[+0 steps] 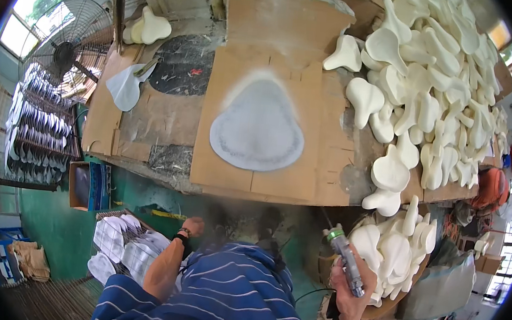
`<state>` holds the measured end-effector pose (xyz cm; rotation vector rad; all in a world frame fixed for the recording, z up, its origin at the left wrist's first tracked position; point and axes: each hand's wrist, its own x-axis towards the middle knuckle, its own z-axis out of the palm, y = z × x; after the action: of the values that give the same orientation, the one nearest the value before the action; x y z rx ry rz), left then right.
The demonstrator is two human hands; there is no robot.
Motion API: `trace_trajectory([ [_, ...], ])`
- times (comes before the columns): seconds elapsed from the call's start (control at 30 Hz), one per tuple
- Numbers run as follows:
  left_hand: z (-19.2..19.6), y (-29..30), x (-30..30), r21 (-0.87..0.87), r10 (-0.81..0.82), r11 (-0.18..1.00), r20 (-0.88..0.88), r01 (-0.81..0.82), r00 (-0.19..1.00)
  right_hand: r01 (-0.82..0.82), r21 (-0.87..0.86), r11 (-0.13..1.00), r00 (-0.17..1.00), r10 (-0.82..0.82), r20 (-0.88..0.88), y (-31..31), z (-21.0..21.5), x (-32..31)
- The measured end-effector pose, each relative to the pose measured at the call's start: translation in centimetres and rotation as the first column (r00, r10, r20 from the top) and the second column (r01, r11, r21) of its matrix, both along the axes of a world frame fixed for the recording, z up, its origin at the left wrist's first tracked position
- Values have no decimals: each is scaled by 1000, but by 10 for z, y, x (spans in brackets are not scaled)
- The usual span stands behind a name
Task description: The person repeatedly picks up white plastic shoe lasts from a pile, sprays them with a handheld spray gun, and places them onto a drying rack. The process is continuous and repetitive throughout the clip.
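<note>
My right hand (353, 279) is wrapped round a metal spray gun (346, 260) with a green ring, held off the table's front edge at the right. Low by my left side, my left hand (192, 226) is closed in a loose fist, with nothing visible in it. A white rounded-triangular sheet (257, 126), shaped like a saddle cover, lies flat on the brown cardboard (254, 184) in front of me. Pale overspray rings its narrow far end, and its wide near end shows a greyish speckled band. Neither hand touches the sheet.
Cream foam saddle shapes (418, 83) are heaped on the table's right, with more in a round container (390, 257) below. A white cut piece (125, 87) lies at the left. White sheets hang on a rack (40, 126) beside a fan (64, 55); others fill a wire rack (127, 243).
</note>
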<state>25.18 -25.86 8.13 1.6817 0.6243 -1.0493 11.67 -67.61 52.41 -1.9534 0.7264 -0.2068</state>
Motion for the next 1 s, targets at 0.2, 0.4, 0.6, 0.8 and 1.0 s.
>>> trace_trajectory([
  [0.2,-42,1,33,121,-188,982,549,145,815,-134,-12,991,987,132,-94,11,7,-12],
  [0.4,3,-66,130,254,-124,965,668,-69,733,3,36,999,1000,-4,23,28,0,0],
  [0.6,72,-166,196,453,-281,884,715,-118,641,26,74,997,998,-22,-59,10,8,-33],
  [0.8,79,-178,213,731,-529,682,508,-15,680,128,37,991,991,-126,-49,5,5,-46],
  [1.0,11,-157,242,331,-69,909,719,-254,691,131,135,982,991,-134,16,-1,-7,-46],
])
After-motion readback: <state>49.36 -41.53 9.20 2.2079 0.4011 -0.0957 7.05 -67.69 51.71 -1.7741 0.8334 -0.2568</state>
